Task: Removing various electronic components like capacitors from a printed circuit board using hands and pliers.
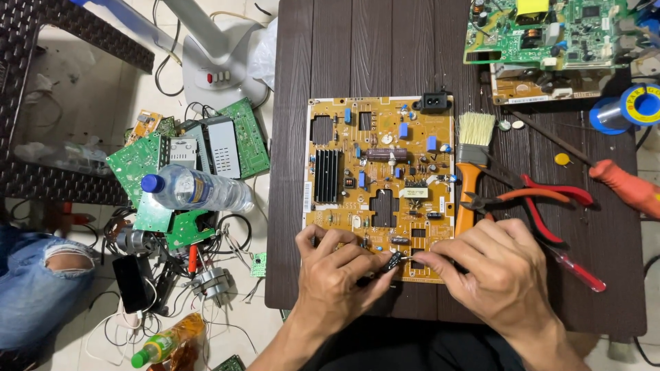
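A yellow-brown circuit board [381, 172] lies flat on a dark brown wooden table [344, 55]. It carries a black heat sink, blue capacitors and a black power socket at its top edge. My left hand [337, 282] and my right hand [495, 271] meet at the board's near edge. Both pinch a small black component [392, 260] between their fingertips, just above the board.
A paint brush with an orange handle [471, 161], red-handled pliers [533, 196] and a red screwdriver [622, 184] lie right of the board. Green circuit boards [550, 31] and solder rolls sit at the far right. On the floor left: water bottle [196, 192], loose boards, wires, fan base.
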